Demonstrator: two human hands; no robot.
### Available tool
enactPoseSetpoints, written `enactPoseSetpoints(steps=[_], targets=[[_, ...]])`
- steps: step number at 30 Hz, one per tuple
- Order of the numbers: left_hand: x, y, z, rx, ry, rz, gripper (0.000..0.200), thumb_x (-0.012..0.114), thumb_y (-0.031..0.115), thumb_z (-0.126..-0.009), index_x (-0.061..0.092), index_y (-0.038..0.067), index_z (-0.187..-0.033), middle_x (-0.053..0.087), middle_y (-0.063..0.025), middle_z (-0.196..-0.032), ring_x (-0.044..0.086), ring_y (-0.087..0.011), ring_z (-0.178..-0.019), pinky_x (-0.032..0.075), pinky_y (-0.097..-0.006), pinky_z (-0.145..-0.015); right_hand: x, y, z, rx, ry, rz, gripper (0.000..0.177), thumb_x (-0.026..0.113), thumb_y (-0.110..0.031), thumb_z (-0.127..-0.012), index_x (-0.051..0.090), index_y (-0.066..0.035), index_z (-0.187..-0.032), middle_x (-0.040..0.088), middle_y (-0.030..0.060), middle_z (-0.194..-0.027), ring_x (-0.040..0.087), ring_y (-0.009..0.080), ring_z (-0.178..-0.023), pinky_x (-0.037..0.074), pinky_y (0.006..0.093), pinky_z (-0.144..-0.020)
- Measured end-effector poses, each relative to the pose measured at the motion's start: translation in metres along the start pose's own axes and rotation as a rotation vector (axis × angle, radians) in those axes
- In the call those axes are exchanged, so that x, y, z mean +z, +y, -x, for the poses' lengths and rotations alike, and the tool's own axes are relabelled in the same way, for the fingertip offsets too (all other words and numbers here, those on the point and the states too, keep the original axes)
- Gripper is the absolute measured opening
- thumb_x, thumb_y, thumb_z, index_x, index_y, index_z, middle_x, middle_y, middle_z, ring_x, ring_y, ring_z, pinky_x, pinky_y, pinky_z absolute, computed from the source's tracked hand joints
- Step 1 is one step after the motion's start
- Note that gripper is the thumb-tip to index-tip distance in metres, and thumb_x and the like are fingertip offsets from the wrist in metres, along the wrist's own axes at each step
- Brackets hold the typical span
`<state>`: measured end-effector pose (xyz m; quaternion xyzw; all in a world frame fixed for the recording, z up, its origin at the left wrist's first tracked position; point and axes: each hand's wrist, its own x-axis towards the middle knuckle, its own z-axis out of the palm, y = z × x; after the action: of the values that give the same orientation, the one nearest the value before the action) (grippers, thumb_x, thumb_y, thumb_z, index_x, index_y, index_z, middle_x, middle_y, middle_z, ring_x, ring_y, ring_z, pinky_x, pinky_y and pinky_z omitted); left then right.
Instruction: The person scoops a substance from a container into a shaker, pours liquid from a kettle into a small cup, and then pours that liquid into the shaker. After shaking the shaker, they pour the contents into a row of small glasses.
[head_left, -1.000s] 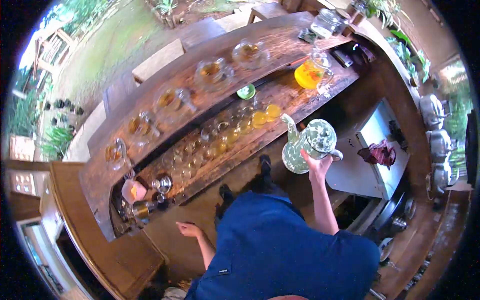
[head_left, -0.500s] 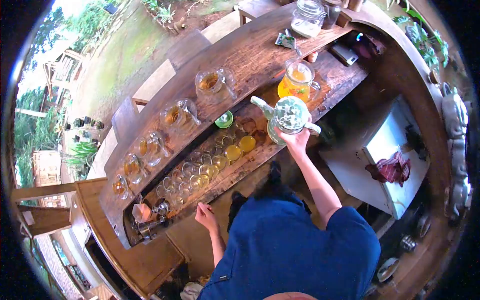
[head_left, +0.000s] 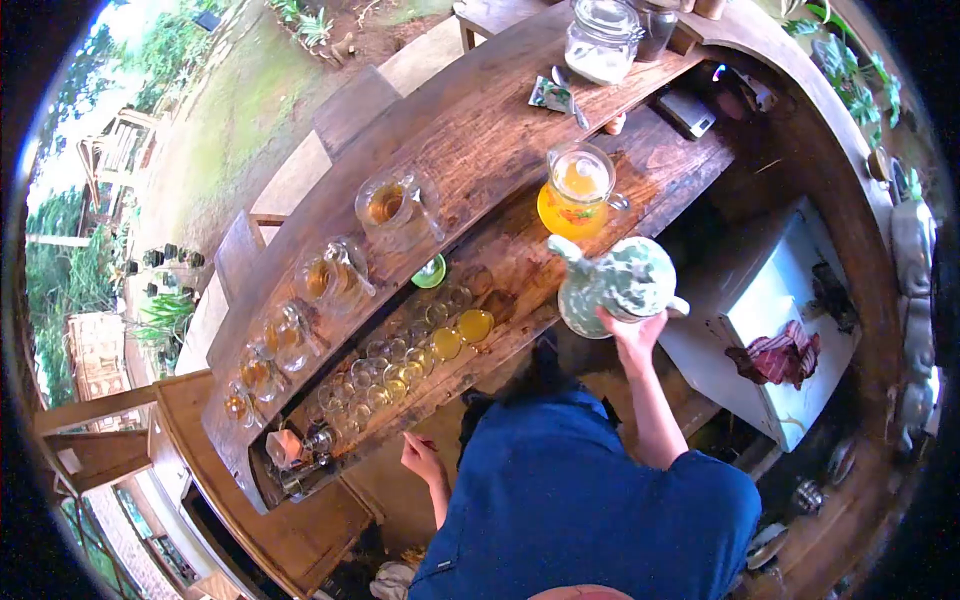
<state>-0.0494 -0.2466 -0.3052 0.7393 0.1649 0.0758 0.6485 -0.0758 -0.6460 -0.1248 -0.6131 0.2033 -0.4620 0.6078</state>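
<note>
The wooden counter (head_left: pixel 520 262) bears a glass pitcher (head_left: pixel 578 195).

A crumpled dark red cloth (head_left: pixel 778 355) lay on a white cabinet (head_left: pixel 790 410); outdoors, leafy plants (head_left: pixel 162 322) bordered a mossy path (head_left: pixel 240 120).

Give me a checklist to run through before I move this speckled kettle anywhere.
- Kettle held by the right hand: ok.
- Left hand free: ok, nothing visible in it.
- Glass pitcher upright on the lower counter: ok.
- Spout clear of the pitcher: cannot tell, they nearly meet in this view.
- Small glasses well spaced: not ok, they stand crowded in rows.
- Amount in the kettle: cannot tell, its walls hide it.
</note>
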Motion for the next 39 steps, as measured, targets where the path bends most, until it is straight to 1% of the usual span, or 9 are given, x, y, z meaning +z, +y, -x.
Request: enactPoseSetpoints(steps=[10, 14, 20, 28, 30, 31, 35, 37, 39], targets=[[0.019, -0.017, -0.017, -0.01, -0.255, -0.149, 0.051, 0.054, 0.032, -0.107, 0.065, -0.002, -0.07, 0.061, -0.0026, -0.06, 0.054, -0.0078, -0.055, 0.041, -0.0265, -0.053, -0.082, 0.03, -0.075, -0.164, 0.49, 0.545, 0.071, 0.097, -0.023, -0.059, 0.064, 0.004, -0.116, 0.072, 0.0121, -0.112, 0.067, 0.0235, -0.099, 0.052, 0.0371, -0.095], [0.016, -0.023, -0.021, -0.046, -0.307, -0.157, 0.047, 0.055, 0.029, -0.107, 0.068, -0.004, -0.075, 0.064, -0.0044, -0.065, 0.057, -0.0085, -0.06, 0.044, -0.0258, -0.057, -0.079, 0.048, -0.128, -0.285, 0.433, 0.503, 0.09, 0.098, -0.019, -0.057, 0.047, 0.001, -0.129, 0.065, 0.0127, -0.118, 0.063, 0.0256, -0.104, 0.048, 0.0384, -0.1], [0.006, -0.017, -0.018, -0.04, -0.316, -0.195, 0.042, 0.057, 0.027, -0.106, 0.069, -0.006, -0.083, 0.067, -0.0062, -0.068, 0.06, -0.0098, -0.064, 0.048, -0.0274, -0.06, -0.046, 0.06, -0.182, -0.349, 0.349, 0.386, 0.063, 0.094, -0.022, -0.067, 0.065, 0.004, -0.116, 0.072, 0.0103, -0.111, 0.066, 0.0231, -0.101, 0.048, 0.0357, -0.097], [0.003, 0.018, 0.004, -0.016, -0.224, -0.325, 0.046, 0.059, 0.032, -0.104, 0.068, -0.006, -0.081, 0.069, -0.0087, -0.068, 0.064, -0.0117, -0.064, 0.049, -0.0285, -0.061, -0.023, 0.082, -0.218, -0.345, 0.261, 0.285, 0.08, 0.095, -0.017, -0.066, 0.052, 0.003, -0.13, 0.064, 0.0126, -0.128, 0.064, 0.0241, -0.11, 0.048, 0.0357, -0.101], [0.003, 0.025, 0.007, 0.011, -0.265, -0.365, 0.047, 0.059, 0.034, -0.104, 0.069, -0.006, -0.08, 0.07, -0.0106, -0.068, 0.065, -0.0135, -0.063, 0.05, -0.0295, -0.062, -0.016, 0.083, -0.219, -0.413, 0.253, 0.343, 0.075, 0.091, -0.01, -0.071, 0.052, 0.003, -0.133, 0.063, 0.014, -0.131, 0.063, 0.0277, -0.113, 0.049, 0.0435, -0.104], [0.003, 0.03, 0.009, 0.003, -0.259, -0.39, 0.047, 0.06, 0.034, -0.103, 0.069, -0.006, -0.08, 0.071, -0.0114, -0.07, 0.067, -0.0141, -0.064, 0.051, -0.0299, -0.062, -0.03, 0.1, -0.235, -0.291, 0.208, 0.06, 0.069, 0.085, -0.007, -0.076, 0.051, 0.002, -0.136, 0.06, 0.0155, -0.135, 0.06, 0.0296, -0.119, 0.049, 0.0505, -0.105], [-0.007, 0.017, 0.01, -0.075, -0.272, -0.434, 0.046, 0.059, 0.036, -0.103, 0.071, -0.004, -0.082, 0.074, -0.0135, -0.073, 0.072, -0.0198, -0.067, 0.054, -0.0323, -0.064, -0.037, 0.125, -0.256, -0.286, 0.19, 0.118, 0.074, 0.094, -0.017, -0.07, 0.059, 0.004, -0.132, 0.068, 0.0142, -0.13, 0.067, 0.0249, -0.108, 0.053, 0.0418, -0.1], [-0.013, 0.025, 0.01, -0.098, -0.24, -0.461, 0.047, 0.059, 0.037, -0.103, 0.072, -0.003, -0.083, 0.074, -0.0137, -0.074, 0.073, -0.0214, -0.068, 0.054, -0.0332, -0.064, -0.025, 0.11, -0.254, -0.133, 0.122, -0.324, 0.066, 0.093, -0.024, -0.072, 0.065, 0.005, -0.124, 0.072, 0.0142, -0.12, 0.069, 0.0249, -0.101, 0.054, 0.0411, -0.096], [-0.019, 0.041, 0.013, -0.086, -0.226, -0.449, 0.048, 0.057, 0.038, -0.103, 0.072, -0.002, -0.082, 0.073, -0.0139, -0.073, 0.073, -0.0242, -0.069, 0.054, -0.0346, -0.065, -0.014, 0.099, -0.247, -0.15, 0.184, -0.217, 0.06, 0.093, -0.032, -0.073, 0.071, 0.005, -0.115, 0.076, 0.0144, -0.111, 0.071, 0.0251, -0.093, 0.055, 0.0417, -0.091]])
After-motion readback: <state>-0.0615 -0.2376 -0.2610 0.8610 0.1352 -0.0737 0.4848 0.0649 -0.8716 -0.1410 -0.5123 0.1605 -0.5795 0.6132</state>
